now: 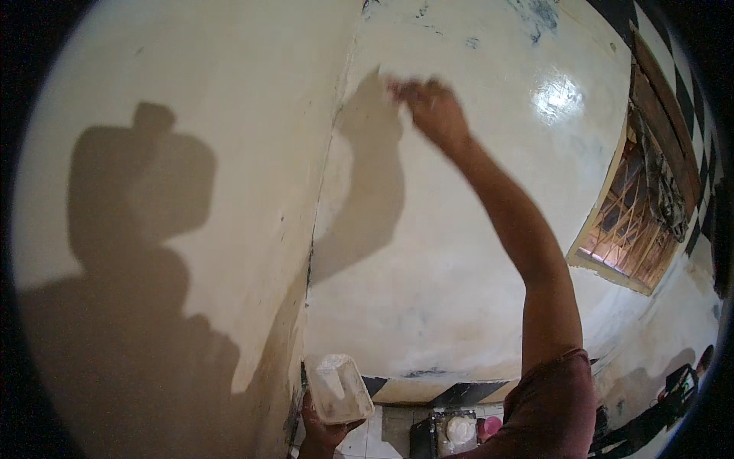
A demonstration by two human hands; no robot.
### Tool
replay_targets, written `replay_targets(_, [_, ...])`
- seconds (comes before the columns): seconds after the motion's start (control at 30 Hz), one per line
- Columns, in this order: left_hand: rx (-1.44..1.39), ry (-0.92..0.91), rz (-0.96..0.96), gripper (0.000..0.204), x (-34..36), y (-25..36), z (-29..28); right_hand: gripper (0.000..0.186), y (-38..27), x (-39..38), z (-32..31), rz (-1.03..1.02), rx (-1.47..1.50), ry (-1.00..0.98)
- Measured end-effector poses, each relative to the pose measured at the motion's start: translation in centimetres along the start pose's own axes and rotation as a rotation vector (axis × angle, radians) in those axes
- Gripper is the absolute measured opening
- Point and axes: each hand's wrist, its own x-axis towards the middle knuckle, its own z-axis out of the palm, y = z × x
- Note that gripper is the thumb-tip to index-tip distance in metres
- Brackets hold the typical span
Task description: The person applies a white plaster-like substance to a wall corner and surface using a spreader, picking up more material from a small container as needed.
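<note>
Low in the view, my left hand (pixel 319 430) is wrapped round the bottom of a rectangular whitish plastic tub (pixel 339 389). White smears coat the inside of the tub. My right arm stretches up to the cream wall (pixel 459 229), near the corner line where two walls meet. There my right hand (pixel 432 107) is closed, its fingers bunched and blurred by motion. Something small and pinkish seems to stick out at the fingertips towards the corner, but its kind does not show.
A barred window opening (pixel 631 214) with dark cloth is at the right. Below are a dark box (pixel 425 436), a round white item (pixel 460 431) and a pink container (pixel 492 424). Another person (pixel 650 413) in dark clothes is at lower right. My shadow covers the left wall.
</note>
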Motion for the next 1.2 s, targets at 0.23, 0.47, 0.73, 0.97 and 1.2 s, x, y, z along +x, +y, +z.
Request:
replay_targets(0.23, [0.144,0.107,-0.074,0.071,-0.4,0.3,0.6,0.044,-7.1,-7.7,-6.5,-0.054,0.222,0.056])
replay_targets(0.47, [0.601,-0.023,0.191,0.069,-1.4,-0.8,3.3,0.027,9.0,2.1,-5.6,0.107,-0.113,0.235])
replay_targets(0.73, [0.088,0.116,-0.107,0.069,0.0,-0.9,-0.7,0.031,-0.3,-7.9,-2.1,0.044,0.048,-0.192])
replay_targets(0.97, [0.170,0.090,-0.047,0.069,-0.2,-1.1,1.2,0.033,-9.5,-12.1,-6.9,-0.164,0.262,-0.013])
replay_targets(1.2, [0.166,0.165,-0.015,0.069,-1.2,-0.6,0.3,0.031,-3.6,-2.3,-1.6,-0.416,0.153,0.296])
